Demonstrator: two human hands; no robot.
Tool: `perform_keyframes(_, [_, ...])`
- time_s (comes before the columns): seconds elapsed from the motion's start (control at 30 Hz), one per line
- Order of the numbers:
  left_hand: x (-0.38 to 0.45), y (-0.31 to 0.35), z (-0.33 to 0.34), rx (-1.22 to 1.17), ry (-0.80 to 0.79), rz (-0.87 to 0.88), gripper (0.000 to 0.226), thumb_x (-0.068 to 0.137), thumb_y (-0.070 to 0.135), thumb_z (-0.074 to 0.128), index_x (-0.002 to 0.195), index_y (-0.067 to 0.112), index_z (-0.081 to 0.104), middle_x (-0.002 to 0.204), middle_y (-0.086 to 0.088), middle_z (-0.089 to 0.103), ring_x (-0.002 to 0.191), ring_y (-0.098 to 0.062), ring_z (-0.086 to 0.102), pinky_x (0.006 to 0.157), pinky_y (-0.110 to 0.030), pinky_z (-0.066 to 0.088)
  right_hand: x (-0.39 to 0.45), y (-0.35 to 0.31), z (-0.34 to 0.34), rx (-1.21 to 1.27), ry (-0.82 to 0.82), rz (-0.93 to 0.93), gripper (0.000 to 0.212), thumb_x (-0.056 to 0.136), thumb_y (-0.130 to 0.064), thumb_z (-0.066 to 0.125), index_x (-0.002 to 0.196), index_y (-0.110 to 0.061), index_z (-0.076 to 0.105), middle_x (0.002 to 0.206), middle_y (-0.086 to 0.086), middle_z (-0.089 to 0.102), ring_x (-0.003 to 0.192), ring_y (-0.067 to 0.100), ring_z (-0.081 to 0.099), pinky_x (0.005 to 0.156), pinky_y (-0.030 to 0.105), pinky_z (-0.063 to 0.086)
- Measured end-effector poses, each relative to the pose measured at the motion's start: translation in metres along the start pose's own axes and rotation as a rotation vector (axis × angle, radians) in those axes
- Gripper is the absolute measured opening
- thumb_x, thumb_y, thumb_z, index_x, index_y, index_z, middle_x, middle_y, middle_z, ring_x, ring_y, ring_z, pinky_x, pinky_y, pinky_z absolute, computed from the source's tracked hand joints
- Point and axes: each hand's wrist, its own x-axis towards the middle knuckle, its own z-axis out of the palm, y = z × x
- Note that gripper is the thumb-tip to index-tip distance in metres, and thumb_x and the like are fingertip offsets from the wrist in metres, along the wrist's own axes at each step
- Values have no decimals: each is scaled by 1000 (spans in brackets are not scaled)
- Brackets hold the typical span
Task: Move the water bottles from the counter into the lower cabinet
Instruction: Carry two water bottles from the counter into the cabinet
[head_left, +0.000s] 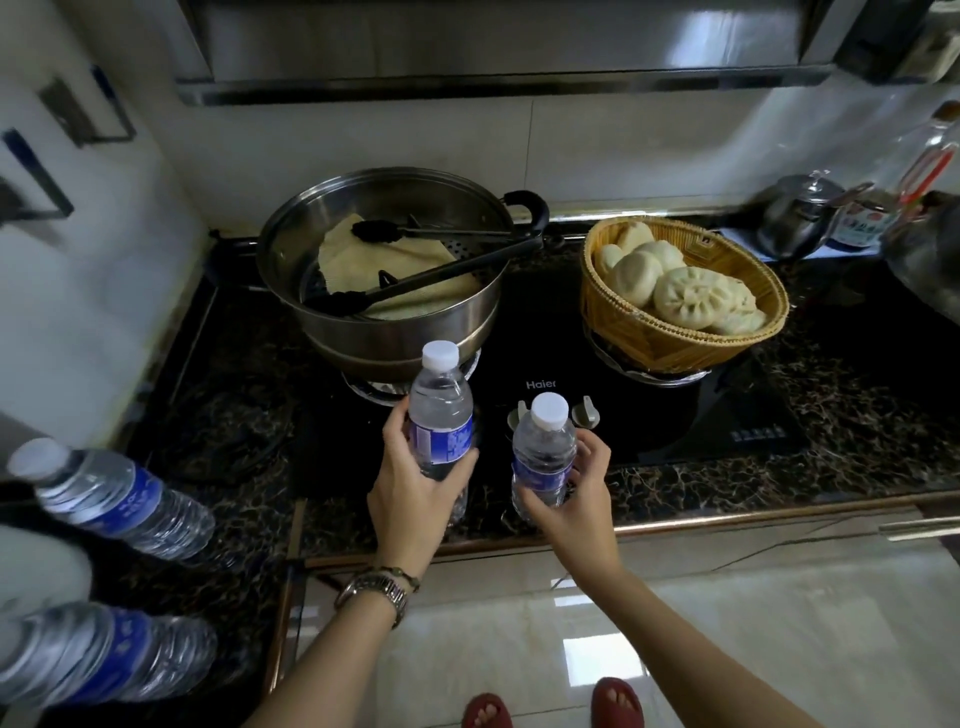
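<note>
Four water bottles with white caps and blue labels appear on or over the dark marbled surface (727, 483). Two stand upright, long axes vertical and caps pointing up, at the front edge of the black cooktop (649, 415). The left hand (415, 499) wraps its fingers (397, 431) around the taller-looking bottle (441, 415) at label height. The right hand (576, 493) grasps the second bottle (543, 452) low on its body, thumb and fingers curled about it. Whether either base touches the cooktop cannot be told. Two further bottles stand on the surface's left wing; wide-angle distortion makes them appear tilted, caps pointing toward the upper left: the far-left bottle (114, 499) and the near-left bottle (104, 654), the latter partly cut by the frame. Behind the held bottles, a steel steamer pot (384, 322) sits on the left burner, holding black tongs (415, 280) and a pale cloth. A woven basket (680, 343) of steamed buns (691, 296) occupies the right burner.
</note>
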Motion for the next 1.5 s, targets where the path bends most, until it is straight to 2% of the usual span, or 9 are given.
perform_keyframes(0.1, [-7, 6, -12, -21, -16, 11, 85, 66, 43, 79, 134, 39, 28, 126, 13, 56, 102, -2, 59, 74, -10, 45, -1, 5, 1, 14, -15, 37, 84, 72, -10, 80, 132, -30, 25, 125, -14, 50, 115, -3, 53, 93, 22, 50])
perform_keyframes(0.23, [-21, 10, -23, -48, 26, -1, 84, 64, 41, 81, 133, 42, 33, 124, 17, 57, 105, 3, 57, 83, -19, 51, 1, 5, 0, 27, -39, 44, 85, 73, -9, 80, 132, -34, 24, 129, -3, 52, 113, 1, 57, 92, 19, 51])
perform_keyframes(0.43, [-43, 15, -30, -37, 131, -80, 83, 61, 42, 83, 130, 44, 37, 110, 20, 63, 94, 3, 62, 80, -30, 55, 14, 2, -11, 5, -173, -15, 79, 75, -10, 79, 130, -27, 25, 118, -13, 54, 107, 3, 60, 87, 16, 52])
perform_keyframes(0.53, [-53, 22, -30, -34, 209, -102, 81, 60, 37, 84, 128, 45, 40, 107, 25, 62, 94, 3, 62, 81, -29, 54, 22, -2, -23, -13, -219, -63, 77, 74, -15, 79, 132, -18, 28, 113, -6, 60, 101, 7, 64, 88, 28, 55])
perform_keyframes(0.7, [-73, 46, -20, -36, 360, -152, 81, 58, 32, 87, 124, 46, 42, 102, 28, 62, 91, 6, 61, 79, -20, 50, 37, -20, -51, 8, -323, -148, 76, 74, -22, 79, 132, -22, 31, 111, -4, 63, 95, -1, 63, 84, 21, 52])
perform_keyframes(0.87, [-102, 76, -1, -57, 505, -198, 81, 57, 28, 88, 119, 51, 43, 105, 20, 66, 91, 4, 64, 83, -26, 52, 53, -44, -81, 37, -503, -289, 76, 75, -23, 79, 133, -22, 30, 111, -9, 62, 96, -10, 60, 76, 3, 45])
perform_keyframes(1.17, [-195, 109, 24, -82, 880, -356, 80, 56, 26, 88, 115, 54, 41, 100, 21, 65, 89, 4, 64, 86, -37, 54, 25, -72, -97, 85, -832, -441, 75, 69, -22, 84, 124, -29, 33, 95, -15, 66, 85, -6, 65, 76, 12, 49])
perform_keyframes(1.33, [-268, 118, 17, -1, 1069, -454, 82, 52, 42, 87, 118, 53, 40, 105, 21, 66, 92, 2, 64, 84, -39, 55, -32, -82, -93, 125, -1047, -516, 74, 68, -15, 84, 121, -25, 35, 87, -15, 67, 79, -8, 64, 69, 3, 44])
perform_keyframes(1.5, [-353, 121, 11, 100, 1227, -529, 85, 54, 45, 84, 125, 41, 38, 106, 14, 66, 92, -8, 66, 77, -44, 56, -106, -88, -88, 147, -1261, -562, 73, 67, -23, 85, 118, -36, 34, 99, -16, 67, 85, -5, 65, 74, 15, 50])
